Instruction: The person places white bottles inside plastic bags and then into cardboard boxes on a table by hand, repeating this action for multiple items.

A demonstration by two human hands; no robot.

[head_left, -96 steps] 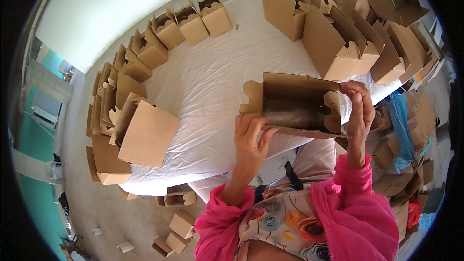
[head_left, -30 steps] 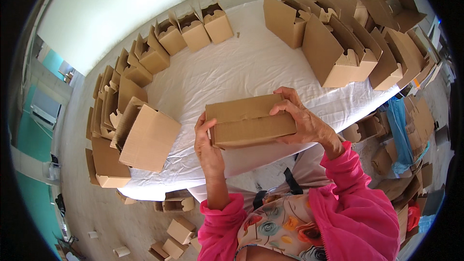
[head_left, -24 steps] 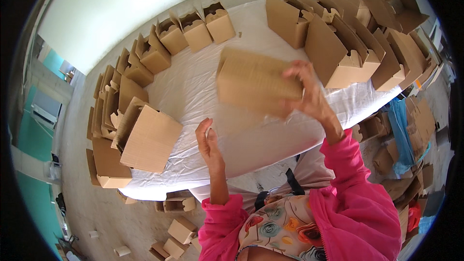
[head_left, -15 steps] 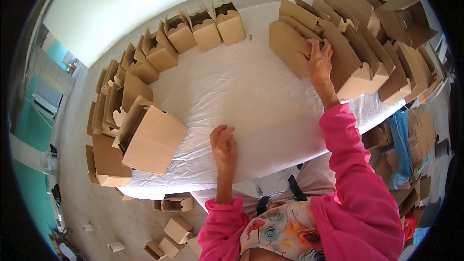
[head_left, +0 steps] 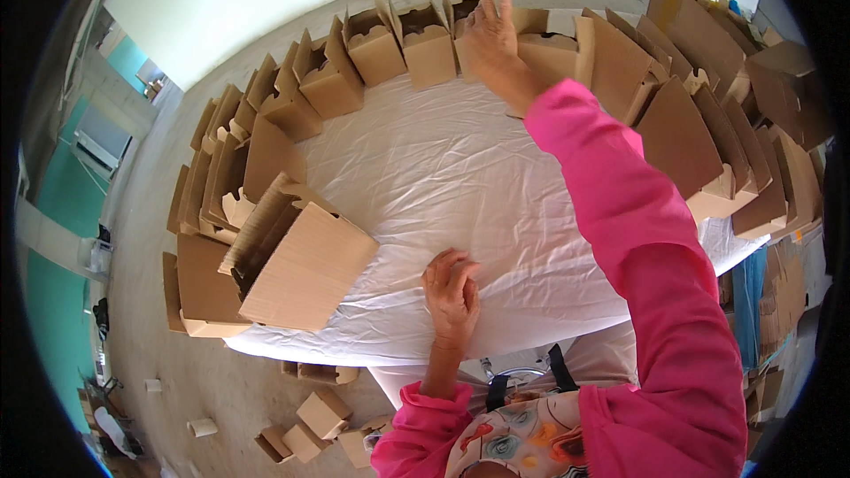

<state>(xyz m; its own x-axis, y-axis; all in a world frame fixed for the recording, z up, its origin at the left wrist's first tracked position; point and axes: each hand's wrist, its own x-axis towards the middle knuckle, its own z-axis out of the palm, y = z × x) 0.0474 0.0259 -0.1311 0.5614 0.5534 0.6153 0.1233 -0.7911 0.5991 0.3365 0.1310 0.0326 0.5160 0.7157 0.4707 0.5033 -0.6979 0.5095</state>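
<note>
At the far edge of the table, my right hand (head_left: 490, 34) is raised with its fingers spread, slightly blurred. It is between two open brown cardboard boxes, partly covering the left one (head_left: 462, 16). The box on its right (head_left: 547, 55) stands with its flaps up; I cannot tell whether my hand touches it. Near the table's front edge, my left hand (head_left: 452, 298) is over the white cloth (head_left: 416, 186), fingers loosely bent and holding nothing. To its left, a larger tilted box (head_left: 310, 270) leans against other boxes.
Open boxes (head_left: 329, 71) curve along the far and left table edges. More boxes (head_left: 682, 137) stand closely packed on the right. Small boxes (head_left: 323, 413) and a white roll (head_left: 202, 427) lie on the floor at left. Blue material (head_left: 749, 305) hangs at right.
My right hand has moved left and away from me, off the right-hand boxes. One box now stands in the far row beside it. The view has shifted; my left hand stays near the front edge.
</note>
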